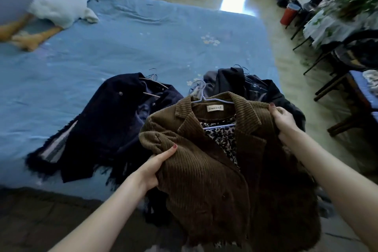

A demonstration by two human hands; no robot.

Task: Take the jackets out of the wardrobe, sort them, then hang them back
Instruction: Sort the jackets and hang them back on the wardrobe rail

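- Head view: brown corduroy jacket with a leopard-print lining [214, 170] is up in both hands, held over the near edge of the blue-sheeted bed [122, 47], a pale blue wire hanger [212, 100] threaded through its collar.
- Left hand [153, 168] grips a bunched fold at the jacket's left shoulder, thumb on top and fingers curled beneath the cloth.
- Right hand [283, 122] clamps the right shoulder by the collar, thumb pressed on the corduroy, other fingers hidden behind the fabric.
- On the bed, a dark navy fringed jacket [106, 129] lies to the left on its hanger, and a black jacket [255, 90] sits in a heap on the far right, partly behind the brown one.
- Progress, as I read it: jackets are out of the wardrobe and sorting is under way, with two placed and this one in hand; hanging back is all to come. No wardrobe in shot.
- Writing: a cream neck label [215, 108] reads roughly "Chao.Liu", small and soft, so take that loosely.
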